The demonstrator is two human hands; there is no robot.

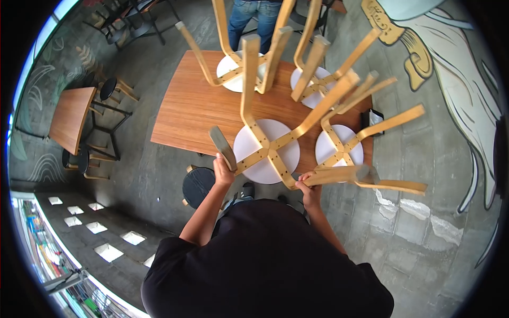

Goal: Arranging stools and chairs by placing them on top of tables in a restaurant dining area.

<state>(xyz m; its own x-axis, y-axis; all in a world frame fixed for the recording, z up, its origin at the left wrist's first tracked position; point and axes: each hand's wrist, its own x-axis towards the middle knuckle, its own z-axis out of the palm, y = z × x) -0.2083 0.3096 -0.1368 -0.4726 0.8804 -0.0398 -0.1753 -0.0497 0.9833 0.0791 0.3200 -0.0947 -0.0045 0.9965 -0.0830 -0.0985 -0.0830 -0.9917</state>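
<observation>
An upside-down stool (pixel 270 135) with a round white seat and bent wooden legs is at the near edge of the wooden table (pixel 185 106). My left hand (pixel 223 170) is closed round its near left leg. My right hand (pixel 308 186) grips its near right leg, low down by the bend. The legs point upward, and the seat's underside faces me. Whether the seat rests on the table or hangs just above it, I cannot tell. Beside it on the right, another upturned white stool (pixel 324 151) stands on the table.
Two more upturned stools (pixel 228 66) (pixel 313 98) stand along the table's far side, where a person in jeans (pixel 253 18) stands. A black-topped stool (pixel 200 186) is on the floor by my left. A smaller table (pixel 73 114) stands far left; a painted wall (pixel 445 90) runs along the right.
</observation>
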